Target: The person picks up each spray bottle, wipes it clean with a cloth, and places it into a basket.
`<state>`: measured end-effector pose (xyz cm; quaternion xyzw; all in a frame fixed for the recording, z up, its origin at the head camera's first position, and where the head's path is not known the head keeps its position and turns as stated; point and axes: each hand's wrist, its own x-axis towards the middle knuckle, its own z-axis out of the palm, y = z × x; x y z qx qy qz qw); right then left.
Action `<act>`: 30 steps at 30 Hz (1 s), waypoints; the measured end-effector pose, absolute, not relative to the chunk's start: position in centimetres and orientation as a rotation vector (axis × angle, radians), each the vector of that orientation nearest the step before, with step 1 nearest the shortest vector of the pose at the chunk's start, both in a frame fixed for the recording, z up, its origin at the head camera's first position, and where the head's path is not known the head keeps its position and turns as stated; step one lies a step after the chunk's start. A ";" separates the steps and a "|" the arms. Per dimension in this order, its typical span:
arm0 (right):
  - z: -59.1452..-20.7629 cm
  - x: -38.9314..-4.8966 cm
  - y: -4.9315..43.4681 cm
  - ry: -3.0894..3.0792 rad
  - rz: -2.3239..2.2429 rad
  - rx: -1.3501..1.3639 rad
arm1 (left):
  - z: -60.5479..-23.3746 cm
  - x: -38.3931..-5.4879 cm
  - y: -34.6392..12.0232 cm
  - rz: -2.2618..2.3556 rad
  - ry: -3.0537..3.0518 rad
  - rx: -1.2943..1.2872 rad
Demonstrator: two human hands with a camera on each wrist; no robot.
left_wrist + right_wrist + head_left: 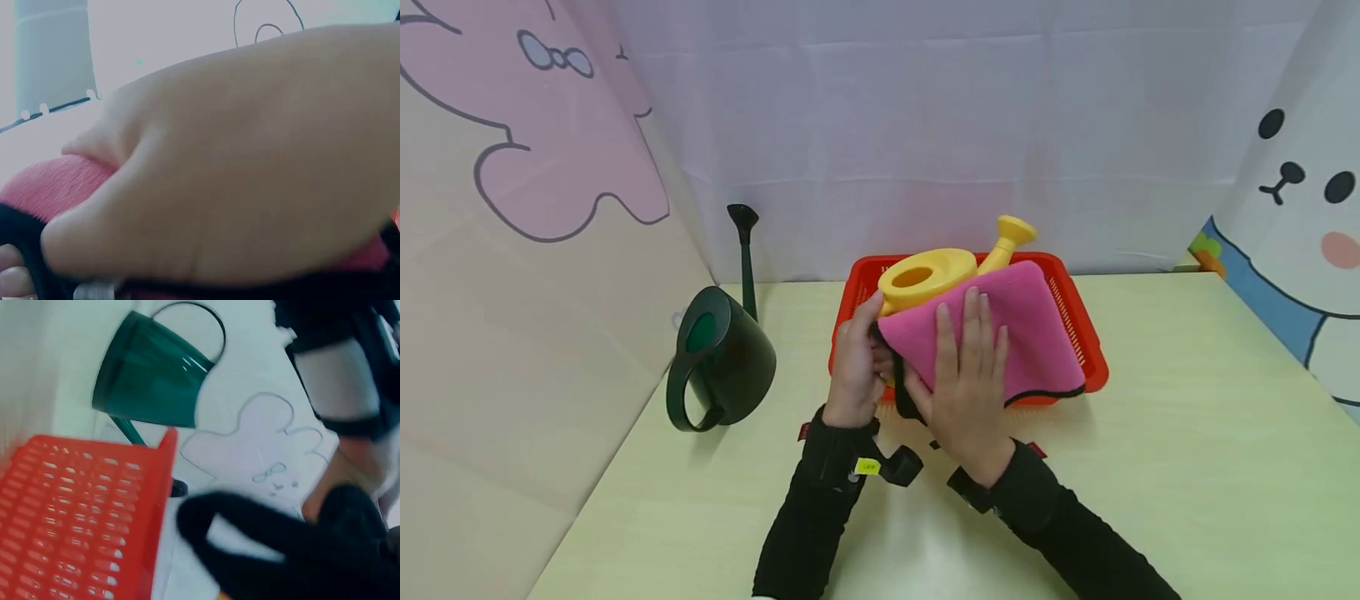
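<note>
A folded pink cloth (pixel 1037 333) with black edging is held up in front of a yellow toy watering can (pixel 940 271). My left hand (pixel 856 367) grips the cloth's left end, thumb up near the can's handle; its other fingers are partly hidden. In the left wrist view that hand (pixel 219 169) covers most of the picture, the pink cloth (pixel 53 187) between thumb and fingers. With fingers straight, my right hand (pixel 966 392) lies flat against the front of the cloth. The cloth hides the can's lower part.
Behind the cloth stands a red perforated basket (pixel 1093 367), also in the right wrist view at left. A dark green watering can (pixel 741 367) stands on the table (pixel 1180 433) to the left, spout toward the back. White curtains (pixel 880 125) with cartoon animals enclose the table.
</note>
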<state>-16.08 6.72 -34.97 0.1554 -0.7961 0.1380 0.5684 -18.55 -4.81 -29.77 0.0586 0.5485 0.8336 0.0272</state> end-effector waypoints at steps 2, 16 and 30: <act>-34.5 -16.3 7.3 -1.881 0.423 0.410 | -29.8 -18.6 -5.0 2.595 1.662 0.198; -32.5 -17.7 10.2 -1.872 1.119 0.625 | -29.6 -18.6 -6.0 2.616 1.627 0.333; -34.6 -15.9 7.0 -1.923 0.321 0.393 | -29.8 -18.5 -5.0 2.650 1.608 0.156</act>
